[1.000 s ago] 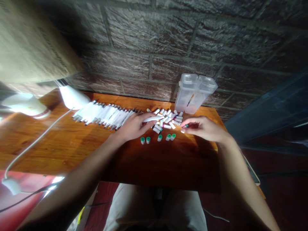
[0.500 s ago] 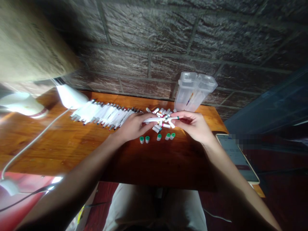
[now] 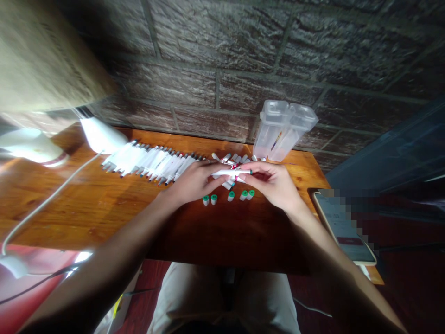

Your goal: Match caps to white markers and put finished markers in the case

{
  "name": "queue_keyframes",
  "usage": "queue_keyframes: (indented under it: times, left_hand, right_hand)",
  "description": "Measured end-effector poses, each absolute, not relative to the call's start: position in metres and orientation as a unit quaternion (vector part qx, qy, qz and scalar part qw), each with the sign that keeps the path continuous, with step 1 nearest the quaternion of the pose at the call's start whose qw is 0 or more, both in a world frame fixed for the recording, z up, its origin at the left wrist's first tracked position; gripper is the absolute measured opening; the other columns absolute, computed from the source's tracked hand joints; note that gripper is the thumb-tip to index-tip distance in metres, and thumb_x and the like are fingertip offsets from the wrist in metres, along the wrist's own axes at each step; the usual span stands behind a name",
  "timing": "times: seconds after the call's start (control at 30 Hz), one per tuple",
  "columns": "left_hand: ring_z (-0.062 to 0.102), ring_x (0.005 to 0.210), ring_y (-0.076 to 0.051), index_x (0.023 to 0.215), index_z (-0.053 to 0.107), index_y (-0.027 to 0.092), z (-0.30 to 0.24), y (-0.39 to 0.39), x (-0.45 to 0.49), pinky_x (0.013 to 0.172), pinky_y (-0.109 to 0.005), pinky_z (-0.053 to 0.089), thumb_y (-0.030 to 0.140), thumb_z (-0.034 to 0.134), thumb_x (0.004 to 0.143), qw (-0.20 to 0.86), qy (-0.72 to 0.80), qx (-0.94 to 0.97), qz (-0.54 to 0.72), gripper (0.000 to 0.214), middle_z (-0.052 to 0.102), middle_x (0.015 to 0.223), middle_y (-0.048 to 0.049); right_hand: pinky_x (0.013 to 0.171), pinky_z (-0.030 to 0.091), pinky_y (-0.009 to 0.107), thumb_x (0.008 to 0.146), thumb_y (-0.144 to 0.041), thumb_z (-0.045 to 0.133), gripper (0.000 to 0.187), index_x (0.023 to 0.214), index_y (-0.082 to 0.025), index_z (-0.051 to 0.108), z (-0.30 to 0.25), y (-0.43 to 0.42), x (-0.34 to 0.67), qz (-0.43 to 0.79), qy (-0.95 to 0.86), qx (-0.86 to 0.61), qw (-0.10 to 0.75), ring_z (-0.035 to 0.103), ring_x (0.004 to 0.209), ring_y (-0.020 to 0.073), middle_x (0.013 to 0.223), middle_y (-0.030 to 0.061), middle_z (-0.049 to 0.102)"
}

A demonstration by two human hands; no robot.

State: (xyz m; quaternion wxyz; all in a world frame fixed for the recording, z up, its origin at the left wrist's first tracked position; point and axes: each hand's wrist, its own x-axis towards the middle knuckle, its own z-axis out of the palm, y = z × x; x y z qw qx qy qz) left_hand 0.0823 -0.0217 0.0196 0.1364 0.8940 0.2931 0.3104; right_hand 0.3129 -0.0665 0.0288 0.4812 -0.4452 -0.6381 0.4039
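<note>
My left hand (image 3: 195,182) is closed round the body of a white marker (image 3: 224,173), which lies level above the table. At its right end, my right hand (image 3: 275,182) pinches a white cap (image 3: 245,172) with a dark green tip. Cap and marker body are in line and appear joined. Behind and under the hands is a loose heap of white marker caps (image 3: 236,158) with coloured ends, partly hidden by my fingers. Nearer me, several green-topped caps (image 3: 231,196) stand upright in a loose row.
Many white markers (image 3: 153,162) lie side by side left of my hands. A clear plastic case (image 3: 278,132) stands by the brick wall at the back right. A lamp base (image 3: 100,135) with its cord is at left, and a phone (image 3: 342,227) rests on the table's right edge.
My right hand has moved slightly left, bringing the green-tipped cap against the marker; the gap between them has closed. The left hand stays nearly in place.
</note>
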Motion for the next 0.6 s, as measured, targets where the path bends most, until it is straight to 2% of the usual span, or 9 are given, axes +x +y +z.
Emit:
queue_keyframes:
  times: [0.33,0.5,0.6]
  left_hand:
    - [0.069,0.11,-0.023,0.125,0.07,0.02,0.017,-0.0202,0.0798,0.1,-0.035,0.052,0.038,0.052,0.099,0.103,0.252,0.905,0.326,0.037,0.073,0.121,-0.0112]
    - [0.07,0.106,-0.023,0.123,0.072,0.02,0.0126,-0.0187,0.0801,0.097,-0.034,0.054,0.038,0.055,0.097,0.096,0.245,0.896,0.358,0.035,0.075,0.116,-0.0112]
    - [0.071,0.106,-0.022,0.12,0.073,0.021,0.0109,-0.0195,0.0813,0.096,-0.033,0.054,0.039,0.057,0.096,0.089,0.258,0.884,0.38,0.034,0.075,0.115,-0.0104]
  right_hand:
    - [0.087,0.062,0.041,0.072,-0.039,0.085,0.029,0.095,-0.022,0.081,0.0294,-0.0712,0.306,0.412,-0.614,-0.467,0.485,0.076,0.089,0.024,0.099,0.0053,0.08]
    - [0.087,0.063,0.041,0.07,-0.041,0.086,0.032,0.095,-0.021,0.081,0.0275,-0.0701,0.3054,0.421,-0.607,-0.46,0.492,0.076,0.089,0.0241,0.101,0.0064,0.08]
    - [0.077,0.065,0.038,0.07,-0.043,0.085,0.034,0.096,-0.021,0.08,0.0277,-0.07,0.3035,0.429,-0.591,-0.474,0.492,0.076,0.079,0.0218,0.093,0.0054,0.08]
